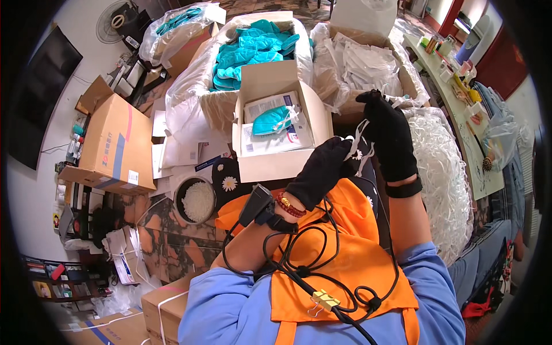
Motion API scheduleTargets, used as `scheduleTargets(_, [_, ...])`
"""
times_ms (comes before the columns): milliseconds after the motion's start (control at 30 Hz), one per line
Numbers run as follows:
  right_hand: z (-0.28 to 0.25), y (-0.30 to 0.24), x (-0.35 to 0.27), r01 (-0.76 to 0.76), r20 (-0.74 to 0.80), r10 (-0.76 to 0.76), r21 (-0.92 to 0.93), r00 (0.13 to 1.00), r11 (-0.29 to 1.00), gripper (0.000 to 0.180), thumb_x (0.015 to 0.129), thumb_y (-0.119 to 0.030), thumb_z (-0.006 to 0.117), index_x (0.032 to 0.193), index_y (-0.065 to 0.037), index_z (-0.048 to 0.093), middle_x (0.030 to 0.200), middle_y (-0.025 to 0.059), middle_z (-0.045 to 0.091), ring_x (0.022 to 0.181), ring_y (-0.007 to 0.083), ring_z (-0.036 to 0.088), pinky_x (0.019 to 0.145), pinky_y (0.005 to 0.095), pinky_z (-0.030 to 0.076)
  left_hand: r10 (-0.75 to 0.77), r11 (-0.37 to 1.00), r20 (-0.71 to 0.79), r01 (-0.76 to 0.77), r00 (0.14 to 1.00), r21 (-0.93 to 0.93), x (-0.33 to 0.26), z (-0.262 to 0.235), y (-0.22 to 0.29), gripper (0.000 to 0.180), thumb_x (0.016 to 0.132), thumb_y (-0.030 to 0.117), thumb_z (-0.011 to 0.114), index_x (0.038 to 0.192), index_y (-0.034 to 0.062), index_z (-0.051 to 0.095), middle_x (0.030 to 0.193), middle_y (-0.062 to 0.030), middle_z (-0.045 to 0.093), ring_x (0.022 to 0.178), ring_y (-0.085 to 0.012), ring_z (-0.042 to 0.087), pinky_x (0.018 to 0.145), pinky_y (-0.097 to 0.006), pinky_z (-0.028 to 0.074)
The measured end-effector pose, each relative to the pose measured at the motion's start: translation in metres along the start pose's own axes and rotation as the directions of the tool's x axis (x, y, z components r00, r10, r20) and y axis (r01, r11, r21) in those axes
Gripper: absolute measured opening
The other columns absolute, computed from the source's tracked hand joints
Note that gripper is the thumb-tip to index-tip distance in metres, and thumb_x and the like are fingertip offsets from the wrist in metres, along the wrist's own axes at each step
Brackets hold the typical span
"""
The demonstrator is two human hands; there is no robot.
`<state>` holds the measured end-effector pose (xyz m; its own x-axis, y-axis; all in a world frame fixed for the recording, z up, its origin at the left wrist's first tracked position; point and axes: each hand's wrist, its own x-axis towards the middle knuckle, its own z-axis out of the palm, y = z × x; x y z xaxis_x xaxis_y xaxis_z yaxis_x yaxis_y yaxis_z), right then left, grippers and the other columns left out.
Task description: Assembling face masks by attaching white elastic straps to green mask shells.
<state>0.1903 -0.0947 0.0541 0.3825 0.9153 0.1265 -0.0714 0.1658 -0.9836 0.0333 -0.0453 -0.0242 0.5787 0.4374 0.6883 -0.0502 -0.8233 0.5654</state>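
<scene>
Black gloves cover both of my hands. My left hand point(323, 168) is closed, pinching a white elastic strap point(359, 137) over the front right corner of an open white carton point(268, 168). Higher and to the right, my right hand point(391, 135) is closed too, with the strap's other part running up to its fingers. Their exact grip is partly hidden. Inside the carton, a teal face mask point(271, 121) with white straps lies on flat printed packets point(290, 139).
Behind the carton stand a lined box of teal masks point(253, 52) and a box of clear packets point(365, 63). White straps fill a bag point(440, 184) at right. A bowl of white bits point(197, 201) and a cardboard box point(115, 144) are left. Black cables point(322, 259) cross my apron.
</scene>
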Motion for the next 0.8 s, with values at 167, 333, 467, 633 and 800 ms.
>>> scheduleTargets(167, [0.0,0.007,0.005,0.043,-0.06,-0.033,0.173,0.998,0.984,0.033,0.099,-0.031,0.048,0.109,-0.003,0.062,0.074,-0.0083,0.043,0.057,0.002,0.036,0.051,0.0189,0.029,-0.139,0.989,0.129,0.132,0.982,0.067,-0.006,0.005,-0.004,0.032,0.08,0.004,0.061,0.112,-0.0009,0.056,0.099,-0.019,0.059,0.089,-0.0334,0.059,0.077,-0.039,0.05])
scheduleTargets(333, [0.015,-0.003,0.0,-0.036,-0.002,0.037,0.22,0.999,0.975,0.034,0.098,-0.034,0.049,0.108,-0.004,0.063,0.074,-0.0091,0.044,0.06,0.0013,0.038,0.053,0.0183,0.029,-0.371,0.665,0.145,0.371,0.917,-0.649,-0.001,0.007,-0.005,0.018,0.092,0.014,0.053,0.104,0.0019,0.057,0.091,-0.0096,0.06,0.076,-0.0194,0.062,0.066,-0.029,0.053])
scheduleTargets(467, [0.016,-0.002,0.0,-0.074,0.021,0.073,0.074,0.997,0.994,0.034,0.097,-0.037,0.051,0.105,-0.007,0.065,0.076,-0.0094,0.047,0.062,0.0009,0.039,0.054,0.0181,0.03,-0.517,0.348,0.38,0.594,0.767,-0.726,0.007,0.002,0.007,0.029,0.098,0.029,0.043,0.1,0.0058,0.06,0.08,-0.0036,0.062,0.071,-0.0113,0.063,0.059,-0.026,0.054])
scheduleTargets(633, [0.013,-0.007,-0.002,0.007,-0.019,-0.009,-0.15,1.0,0.989,0.024,0.096,-0.026,0.05,0.101,-0.009,0.066,0.072,-0.0085,0.047,0.059,0.0017,0.041,0.052,0.0197,0.032,-0.558,-0.023,0.583,0.691,0.59,-0.722,0.013,-0.01,0.004,0.031,0.101,0.03,0.04,0.108,0.0069,0.059,0.089,-0.0046,0.065,0.086,-0.0146,0.066,0.076,-0.028,0.055])
scheduleTargets(800, [0.013,-0.006,-0.001,-0.116,0.002,0.116,-0.008,0.993,0.993,0.022,0.096,-0.023,0.05,0.099,-0.009,0.066,0.07,-0.0077,0.049,0.059,0.0029,0.046,0.053,0.0205,0.036,-0.566,0.437,0.301,0.589,0.767,-0.68,-0.006,0.014,-0.035,0.029,0.1,0.033,0.043,0.104,0.0081,0.057,0.088,-0.0054,0.064,0.085,-0.0157,0.065,0.074,-0.032,0.053])
